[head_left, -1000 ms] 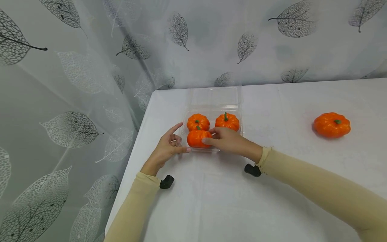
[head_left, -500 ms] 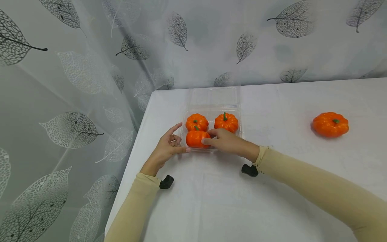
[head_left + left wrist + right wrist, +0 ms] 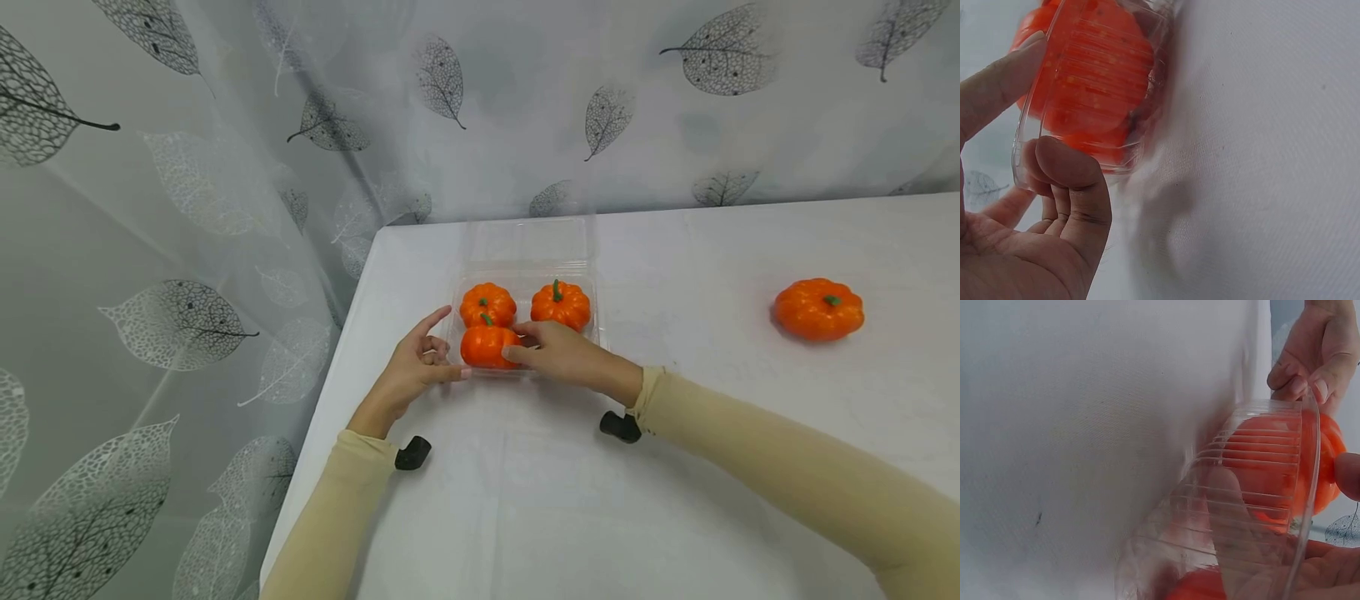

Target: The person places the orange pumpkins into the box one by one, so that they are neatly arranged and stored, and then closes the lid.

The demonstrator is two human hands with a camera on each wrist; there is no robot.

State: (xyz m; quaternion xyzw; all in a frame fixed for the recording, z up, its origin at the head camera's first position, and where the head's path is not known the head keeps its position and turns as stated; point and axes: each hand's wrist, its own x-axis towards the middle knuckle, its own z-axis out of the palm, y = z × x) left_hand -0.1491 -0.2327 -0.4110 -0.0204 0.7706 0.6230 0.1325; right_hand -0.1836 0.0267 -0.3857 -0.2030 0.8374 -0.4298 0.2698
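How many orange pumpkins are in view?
4. Three sit in the clear box: back-left pumpkin, back-right pumpkin and front pumpkin, held by the right hand. A lone pumpkin lies on the table at far right. The hand might hide another.

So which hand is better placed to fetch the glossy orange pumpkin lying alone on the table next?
Probably the right hand: it is nearer the lone pumpkin, though it holds the orange front pumpkin. The left hand is farther, gripping the clear plastic box.

Inspection covered the head view and both wrist views; no text, label, brand, number or sign was legible on any surface.
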